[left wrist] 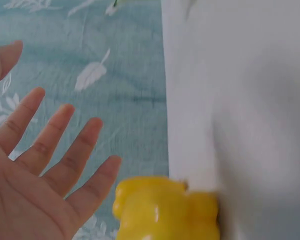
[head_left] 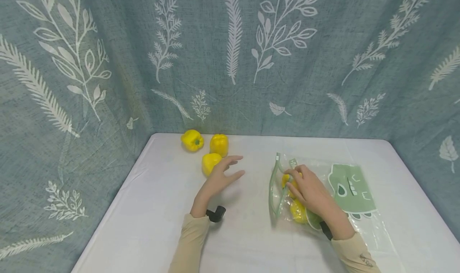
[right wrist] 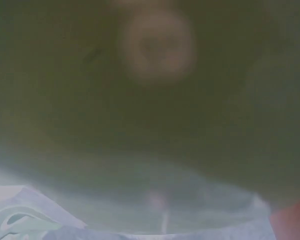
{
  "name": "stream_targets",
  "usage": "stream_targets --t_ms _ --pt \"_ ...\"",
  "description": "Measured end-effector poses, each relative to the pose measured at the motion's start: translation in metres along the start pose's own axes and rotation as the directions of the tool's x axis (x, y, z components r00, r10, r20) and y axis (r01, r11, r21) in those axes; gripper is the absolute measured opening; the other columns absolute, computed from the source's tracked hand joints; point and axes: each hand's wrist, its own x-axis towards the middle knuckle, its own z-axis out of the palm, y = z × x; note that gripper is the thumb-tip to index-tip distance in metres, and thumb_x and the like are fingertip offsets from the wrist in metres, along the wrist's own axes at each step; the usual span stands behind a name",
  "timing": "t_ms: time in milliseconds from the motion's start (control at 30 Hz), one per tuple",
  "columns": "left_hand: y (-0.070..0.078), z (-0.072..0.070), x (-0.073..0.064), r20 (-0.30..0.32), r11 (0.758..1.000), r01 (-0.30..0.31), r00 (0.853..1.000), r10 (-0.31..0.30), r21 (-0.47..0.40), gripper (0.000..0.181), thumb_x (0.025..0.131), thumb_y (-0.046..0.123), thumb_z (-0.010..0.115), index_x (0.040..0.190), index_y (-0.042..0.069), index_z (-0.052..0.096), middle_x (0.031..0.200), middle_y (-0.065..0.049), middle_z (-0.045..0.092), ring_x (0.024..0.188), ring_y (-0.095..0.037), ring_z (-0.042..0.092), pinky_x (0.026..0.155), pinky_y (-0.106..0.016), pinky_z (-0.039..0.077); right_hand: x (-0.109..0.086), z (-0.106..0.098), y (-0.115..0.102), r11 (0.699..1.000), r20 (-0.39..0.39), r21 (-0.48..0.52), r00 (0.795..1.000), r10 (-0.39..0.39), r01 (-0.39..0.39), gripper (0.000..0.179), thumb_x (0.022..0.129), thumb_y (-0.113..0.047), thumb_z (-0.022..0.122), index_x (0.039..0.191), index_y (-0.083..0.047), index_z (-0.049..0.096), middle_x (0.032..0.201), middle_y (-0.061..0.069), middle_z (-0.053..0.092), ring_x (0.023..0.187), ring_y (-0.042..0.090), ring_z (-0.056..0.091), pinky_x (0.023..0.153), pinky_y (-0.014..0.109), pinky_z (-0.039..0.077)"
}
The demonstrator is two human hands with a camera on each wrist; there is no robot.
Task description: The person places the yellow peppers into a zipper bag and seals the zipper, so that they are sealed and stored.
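Observation:
My left hand (head_left: 217,181) is held over the white table with its fingers spread and nothing in them. Beside it is a yellow bell pepper (head_left: 210,164), partly hidden by the hand in the head view. In the left wrist view a yellow bell pepper (left wrist: 165,212) shows below the little finger. My right hand (head_left: 314,191) holds the clear zip bag (head_left: 377,229) near its green-edged mouth, fingers and thumb curled at the rim. Inside the bag are yellow bell peppers (head_left: 298,211). The bag's green print fills most of the right wrist view, blurred.
Two more yellow bell peppers, one on the left (head_left: 192,140) and one on the right (head_left: 219,145), sit near the table's back edge. A blue-green curtain (head_left: 215,65) with white leaf prints hangs behind the white table (head_left: 143,209).

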Motion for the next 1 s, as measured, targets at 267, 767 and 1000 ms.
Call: stream_targets --t_ms 267,767,1000 --pt "-0.01 -0.024 -0.002 -0.118 0.992 0.061 0.992 -0.048 0.106 0.043 0.086 0.027 0.066 0.126 0.014 0.054 0.128 -0.004 0.055 0.12 -0.024 0.049 0.106 -0.044 0.036 0.0 0.002 0.003 0.998 -0.042 -0.018 0.998 -0.056 0.055 0.03 0.088 -0.02 0.06 0.115 -0.009 0.054 0.11 0.013 0.05 0.097 0.026 0.051 0.085 0.041 0.045" --pt "-0.029 -0.05 -0.008 -0.215 0.996 0.037 0.976 -0.019 0.078 0.037 0.088 0.026 0.063 0.123 0.014 0.057 0.129 -0.003 0.053 0.125 -0.025 0.043 0.105 -0.048 0.033 0.0 0.002 0.003 1.0 -0.02 -0.014 1.0 -0.01 0.01 0.031 0.09 -0.022 0.058 0.118 -0.009 0.052 0.098 0.007 0.049 0.084 0.022 0.052 0.077 0.04 0.045" --pt "-0.036 -0.056 -0.005 -0.213 0.996 0.052 0.977 -0.034 0.078 0.04 0.087 0.024 0.065 0.124 0.01 0.055 0.132 -0.006 0.051 0.13 -0.025 0.037 0.109 -0.05 0.028 -0.001 0.001 0.004 1.0 -0.017 -0.015 1.0 -0.009 0.009 0.031 0.091 -0.022 0.057 0.119 -0.011 0.052 0.099 0.007 0.049 0.084 0.022 0.052 0.078 0.04 0.045"
